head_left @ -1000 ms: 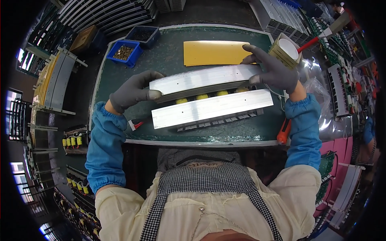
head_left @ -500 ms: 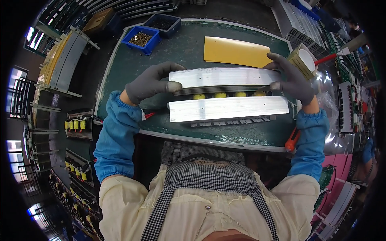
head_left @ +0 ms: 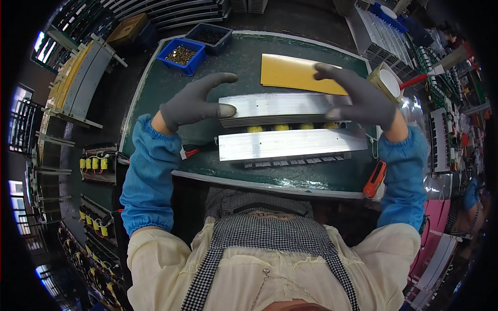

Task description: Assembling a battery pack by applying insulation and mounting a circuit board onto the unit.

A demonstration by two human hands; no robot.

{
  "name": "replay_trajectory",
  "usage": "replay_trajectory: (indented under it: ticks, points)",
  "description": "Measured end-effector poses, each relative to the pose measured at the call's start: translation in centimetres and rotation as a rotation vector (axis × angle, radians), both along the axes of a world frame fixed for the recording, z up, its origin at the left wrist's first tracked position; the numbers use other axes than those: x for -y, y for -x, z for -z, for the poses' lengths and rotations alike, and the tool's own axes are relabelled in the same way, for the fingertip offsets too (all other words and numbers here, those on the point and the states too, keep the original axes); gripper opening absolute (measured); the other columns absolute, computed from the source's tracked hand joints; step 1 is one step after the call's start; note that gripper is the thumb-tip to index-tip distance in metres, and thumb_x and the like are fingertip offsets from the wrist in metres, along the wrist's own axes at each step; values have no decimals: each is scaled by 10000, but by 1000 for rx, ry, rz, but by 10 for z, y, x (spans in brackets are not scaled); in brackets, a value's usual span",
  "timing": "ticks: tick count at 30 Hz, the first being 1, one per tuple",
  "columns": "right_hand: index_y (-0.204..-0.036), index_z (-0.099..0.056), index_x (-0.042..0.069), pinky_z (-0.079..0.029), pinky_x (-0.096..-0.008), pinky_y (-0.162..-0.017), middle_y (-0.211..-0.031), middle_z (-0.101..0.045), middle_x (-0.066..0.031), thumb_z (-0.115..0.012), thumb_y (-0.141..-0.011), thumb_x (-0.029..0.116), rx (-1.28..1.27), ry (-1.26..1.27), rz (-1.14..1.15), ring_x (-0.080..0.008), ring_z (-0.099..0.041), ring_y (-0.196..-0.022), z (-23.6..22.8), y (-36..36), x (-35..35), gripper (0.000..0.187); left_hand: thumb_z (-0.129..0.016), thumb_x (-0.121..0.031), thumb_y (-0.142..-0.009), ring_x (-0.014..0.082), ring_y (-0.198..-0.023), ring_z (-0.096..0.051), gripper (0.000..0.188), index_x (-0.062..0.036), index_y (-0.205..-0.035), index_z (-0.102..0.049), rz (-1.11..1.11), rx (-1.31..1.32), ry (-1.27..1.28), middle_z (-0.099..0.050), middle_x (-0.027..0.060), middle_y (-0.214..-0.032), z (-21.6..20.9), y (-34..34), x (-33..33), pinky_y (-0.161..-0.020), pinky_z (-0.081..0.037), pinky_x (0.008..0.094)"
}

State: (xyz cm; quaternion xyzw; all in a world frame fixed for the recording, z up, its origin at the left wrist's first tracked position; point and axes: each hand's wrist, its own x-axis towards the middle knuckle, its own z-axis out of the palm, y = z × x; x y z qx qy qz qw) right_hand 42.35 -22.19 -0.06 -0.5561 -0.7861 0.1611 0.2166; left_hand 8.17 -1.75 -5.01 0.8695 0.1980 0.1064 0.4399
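- The green-topped bench (head_left: 233, 62) spread out before you, its near edge running just past your apron (head_left: 267, 225).
- The near silver bar (head_left: 290, 145) lay along it in front of you, a row of grey pieces (head_left: 293, 162) showing below its lower edge.
- The far silver bar (head_left: 280, 105) sat just beyond, between your hands, its right end partly hidden by your right thumb.
- A yellow sheet stack (head_left: 290, 72) lay behind that bar, your right fingers covering its right end.
- Your left grip (head_left: 192, 105) was spread, thumb over the far bar's left end; whether it pressed there you cannot tell.
- Your right grip (head_left: 363, 101) was spread too, thumb and fingers well apart, thumb across the far bar's face.
- A dark bin (head_left: 220, 45) and a blue bin (head_left: 195, 63) stood together at the far left corner.
- A pale tub (head_left: 386, 80) crowded your right hand, a red handle (head_left: 413, 81) beside it.
- An orange tool (head_left: 374, 180) lay near your right sleeve.
- Yellow round parts (head_left: 280, 127) showed between the two bars.
- Small brassy pieces (head_left: 181, 54) filled the blue bin.
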Motion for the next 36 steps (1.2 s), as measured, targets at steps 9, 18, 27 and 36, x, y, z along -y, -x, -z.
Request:
replay_trajectory:
  ticks: [9,18,27,36]
  points:
    - [-1485,-345,89,-499,-442,-946,-1194,-623,-256,-759,-760,240,174,213,-166,-391,-616,-1102,-3,87,-66,849,-783,-480,-753,357,-1209,-554,695,-72,-1287,-604,208,-379,-283,-571,173,-1302,-37,-48,12,-1026,-461,435]
    - [-1495,-335,100,-467,-458,-987,-1289,-623,-154,-783,-745,182,169,234,-37,-385,-596,-1152,-5,48,-31,877,-769,-468,-780,342,-1208,-557,618,-66,-1232,-644,162,-103,-263,-564,170,-1324,-21,-13,4,-1029,-457,435]
    - [-1510,-310,62,-426,-411,-1061,-1314,-587,-161,-779,-735,160,-69,345,229,-342,-553,-1202,4,-12,26,911,-817,-469,-723,357,-1283,-509,652,-48,-1193,-656,-13,-81,-77,-532,180,-1377,-23,2,23,-1065,-416,452]
    - [-1491,-350,60,-440,-360,-1064,-1274,-627,-140,-829,-729,160,-276,243,290,-262,-572,-1228,17,-36,41,906,-822,-470,-723,336,-1323,-471,708,-18,-1222,-605,-58,-41,-41,-524,184,-1386,-8,3,24,-1111,-351,453]
